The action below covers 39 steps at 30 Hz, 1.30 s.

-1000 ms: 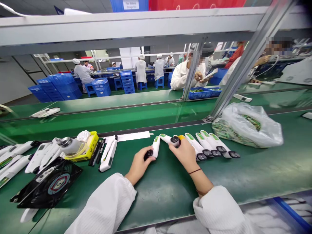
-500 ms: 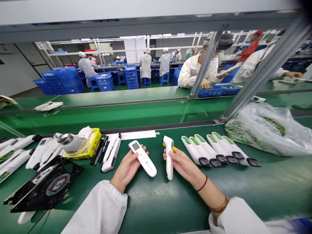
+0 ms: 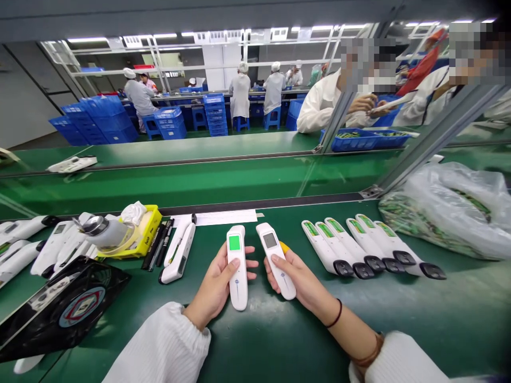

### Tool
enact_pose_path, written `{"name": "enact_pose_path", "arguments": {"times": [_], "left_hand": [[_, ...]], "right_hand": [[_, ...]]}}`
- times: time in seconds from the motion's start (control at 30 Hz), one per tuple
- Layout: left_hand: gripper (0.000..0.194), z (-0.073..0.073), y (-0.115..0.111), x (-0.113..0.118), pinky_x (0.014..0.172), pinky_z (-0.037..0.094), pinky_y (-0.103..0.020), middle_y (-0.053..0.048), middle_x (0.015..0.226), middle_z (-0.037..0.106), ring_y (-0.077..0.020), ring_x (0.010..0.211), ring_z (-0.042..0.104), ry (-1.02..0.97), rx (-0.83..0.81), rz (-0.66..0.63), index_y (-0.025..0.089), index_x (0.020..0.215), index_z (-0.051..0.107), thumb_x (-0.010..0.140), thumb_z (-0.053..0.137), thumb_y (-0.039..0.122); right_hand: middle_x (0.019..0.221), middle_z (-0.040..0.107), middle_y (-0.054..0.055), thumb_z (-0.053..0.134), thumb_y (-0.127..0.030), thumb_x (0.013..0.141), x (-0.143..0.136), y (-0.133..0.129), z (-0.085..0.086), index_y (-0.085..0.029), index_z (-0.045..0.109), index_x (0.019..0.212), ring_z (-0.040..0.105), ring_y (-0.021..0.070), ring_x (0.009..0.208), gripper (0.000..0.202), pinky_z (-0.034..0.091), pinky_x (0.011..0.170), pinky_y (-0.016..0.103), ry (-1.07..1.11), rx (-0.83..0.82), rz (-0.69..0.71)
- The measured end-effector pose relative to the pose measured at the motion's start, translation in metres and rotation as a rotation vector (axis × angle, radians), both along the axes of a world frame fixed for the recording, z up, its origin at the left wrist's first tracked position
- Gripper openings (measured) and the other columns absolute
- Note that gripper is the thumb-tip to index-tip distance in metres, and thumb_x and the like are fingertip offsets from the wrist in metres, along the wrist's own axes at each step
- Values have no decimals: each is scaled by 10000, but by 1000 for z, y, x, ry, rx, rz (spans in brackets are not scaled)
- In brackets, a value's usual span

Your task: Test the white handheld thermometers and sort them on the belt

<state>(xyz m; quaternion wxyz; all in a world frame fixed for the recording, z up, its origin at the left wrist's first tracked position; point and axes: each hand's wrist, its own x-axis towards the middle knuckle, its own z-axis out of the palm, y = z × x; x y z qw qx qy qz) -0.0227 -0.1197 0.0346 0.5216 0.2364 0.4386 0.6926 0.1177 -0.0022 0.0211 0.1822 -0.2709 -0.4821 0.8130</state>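
1. Over the green bench point(image 3: 263, 340), I see the left hand point(image 3: 211, 284) closed round a lit thermometer point(image 3: 239, 287), its screen glowing green.
2. Just beside it, the right hand point(image 3: 309, 279) grips a grey-screened thermometer point(image 3: 285, 279), tilted; something yellow point(image 3: 284, 247) shows behind the index finger.
3. Both thumbs rest on the fronts, below the screens. Each handle carries a small blue logo with a thin line beneath; I can't read a brand from my feed.
4. To the right lie six white thermometers point(image 3: 339, 244), black ends towards the person, green showing at their far ends. A clear plastic bag point(image 3: 475, 207) sits beyond them.
5. On the left, a yellow basket point(image 3: 154, 229) bears dark lettering too small for me to read.
6. Near the lower left, a black panel point(image 3: 35, 330) has a round badge point(image 3: 82, 307), its wording illegible.
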Motion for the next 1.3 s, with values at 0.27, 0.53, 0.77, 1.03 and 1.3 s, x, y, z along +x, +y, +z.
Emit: {"name": "enact_pose_path", "arguments": {"times": [0.27, 0.53, 0.77, 1.03, 1.3], "left_hand": [[773, -5, 0, 9, 696, 568, -299, -101, 1169, 604, -170, 818, 650, 0, -4, 33, 290, 1471, 92, 879, 586, 235], [714, 2, -1, 11, 545, 546, -250, -108, 1044, 631, -156, 704, 622, -93, -116, 89, 229, 1463, 171, 871, 569, 220], [861, 0, -2, 11, 673, 560, -300, -91, 1201, 565, -155, 787, 618, -63, -81, 49, 342, 1474, 77, 826, 630, 223], [874, -3, -7, 15, 746, 527, -313, -89, 1373, 421, -147, 842, 598, 144, 114, -74, 446, 1445, -40, 875, 567, 179], [847, 1, -9, 15, 711, 495, -295, -92, 1398, 420, -127, 760, 579, 184, 112, -64, 447, 1451, 2, 873, 580, 225]], "right_hand": [[541, 572, -2, 663, -437, 770, 3, -9, 3, -143, 550, 742, 524, 90, 455, 316, 419, 437, 192, -14, -22, 71], [652, 594, 12, 662, -363, 780, 6, -3, 0, -135, 571, 766, 533, 85, 466, 246, 437, 436, 198, 38, -150, 86], [680, 567, -23, 657, -401, 773, 7, -5, 3, -171, 507, 764, 475, 59, 378, 274, 357, 339, 189, 27, -140, 60], [644, 525, -48, 715, -352, 734, 5, -11, 7, -183, 504, 856, 460, 62, 427, 297, 369, 397, 194, 39, -2, 107], [589, 518, -38, 764, -333, 685, 5, -10, 4, -170, 526, 806, 449, 84, 503, 313, 377, 495, 228, 14, 3, 50]]}}
